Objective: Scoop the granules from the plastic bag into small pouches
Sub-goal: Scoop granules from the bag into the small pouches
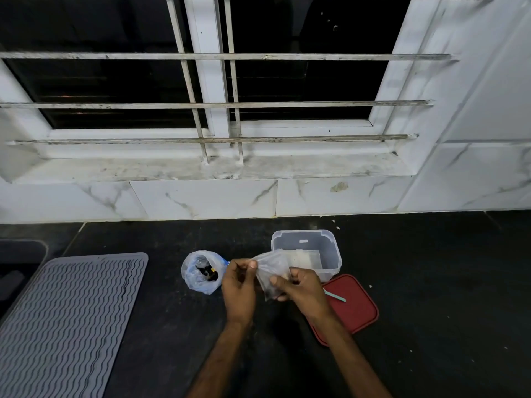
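A small clear pouch [273, 271] hangs above the black counter between both hands. My left hand [238, 285] pinches its upper left corner with thumb and fingers. My right hand [298, 288] grips its lower right side. Left of the hands stands the open plastic bag [198, 272] with dark granules inside. A thin teal scoop [336, 296] lies on the red lid, partly hidden behind my right hand.
A clear plastic tub [307, 254] with several flat pouches inside stands behind my hands. Its red lid [353, 308] lies to the right on the black counter [172, 326]. A grey ribbed mat [66, 317] lies at the left. A tiled wall and barred window rise behind.
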The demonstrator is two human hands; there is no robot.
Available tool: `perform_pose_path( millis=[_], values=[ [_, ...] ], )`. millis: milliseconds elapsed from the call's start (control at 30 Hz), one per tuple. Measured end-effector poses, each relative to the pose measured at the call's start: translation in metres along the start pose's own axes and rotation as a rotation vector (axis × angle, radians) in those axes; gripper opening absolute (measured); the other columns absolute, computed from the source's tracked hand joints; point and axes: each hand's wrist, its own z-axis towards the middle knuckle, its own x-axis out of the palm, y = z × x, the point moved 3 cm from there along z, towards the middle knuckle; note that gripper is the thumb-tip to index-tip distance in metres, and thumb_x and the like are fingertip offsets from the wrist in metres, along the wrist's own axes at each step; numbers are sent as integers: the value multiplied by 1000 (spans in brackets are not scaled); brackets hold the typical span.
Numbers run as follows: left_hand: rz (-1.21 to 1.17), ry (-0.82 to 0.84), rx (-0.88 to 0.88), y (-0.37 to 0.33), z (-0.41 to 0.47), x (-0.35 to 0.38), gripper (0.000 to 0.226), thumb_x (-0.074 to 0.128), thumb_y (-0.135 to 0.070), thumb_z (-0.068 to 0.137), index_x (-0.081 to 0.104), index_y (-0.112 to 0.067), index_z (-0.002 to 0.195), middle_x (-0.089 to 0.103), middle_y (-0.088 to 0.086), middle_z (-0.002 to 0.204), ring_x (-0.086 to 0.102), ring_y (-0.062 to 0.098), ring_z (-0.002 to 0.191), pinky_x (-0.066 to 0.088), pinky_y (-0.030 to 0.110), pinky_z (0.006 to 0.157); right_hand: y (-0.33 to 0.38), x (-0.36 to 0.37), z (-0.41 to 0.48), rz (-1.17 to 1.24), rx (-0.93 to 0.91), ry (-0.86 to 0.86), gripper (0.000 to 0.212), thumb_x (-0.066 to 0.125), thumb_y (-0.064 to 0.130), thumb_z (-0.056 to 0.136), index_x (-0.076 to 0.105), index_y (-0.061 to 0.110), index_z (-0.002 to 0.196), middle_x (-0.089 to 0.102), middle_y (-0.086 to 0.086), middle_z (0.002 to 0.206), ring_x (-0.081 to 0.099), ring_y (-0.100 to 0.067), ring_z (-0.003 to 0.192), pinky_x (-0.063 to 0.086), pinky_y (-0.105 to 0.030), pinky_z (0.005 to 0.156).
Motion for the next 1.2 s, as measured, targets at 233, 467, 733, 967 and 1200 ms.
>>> perform_pose_path(
  millis=[233, 467, 733, 967, 1200],
  values=[
    [-64, 72, -8, -5, 10, -2, 10, 62, -11, 93, 62, -2, 98, 68, 6, 93, 63, 14, 88, 52, 34, 81, 2, -5, 1, -28, -40, -82, 13, 64, 15, 93, 76, 13, 88, 77, -3, 85, 72, -20, 80, 58, -30, 66],
    [51, 390, -220, 22, 1, 9, 17, 75, -4, 82, 69, -8, 98, 75, 15, 88, 67, 27, 75, 57, 29, 60, -1, -5, 4, 134, -54, -148, 13, 71, 10, 86, 72, 1, 96, 76, -12, 89, 73, -25, 84, 60, -31, 71],
    [46, 449, -196, 40, -4, 8, 30, 70, 7, 82, 65, 3, 111, 75, 13, 101, 71, 21, 94, 56, 28, 80, -23, -13, 5, -53, 20, -122, 15, 74, -5, 78, 73, 9, 84, 74, -11, 85, 71, -25, 83, 59, -36, 76],
    [221, 511, -171, 51, 1, 2, 19, 73, 3, 80, 69, -5, 97, 75, 10, 95, 71, 20, 89, 57, 32, 85, -52, -27, 5, -204, 98, -242, 26, 63, -12, 72, 74, 11, 76, 74, -3, 77, 69, -21, 78, 58, -32, 73],
    [563, 403, -168, 88, 9, -5, 20, 71, -36, 86, 68, -25, 70, 73, -6, 71, 69, 11, 71, 55, 35, 74, -77, -18, -4, -407, 224, -119, 7, 66, 23, 91, 70, 19, 86, 72, -5, 77, 61, -8, 58, 51, -27, 53]
  ],
)
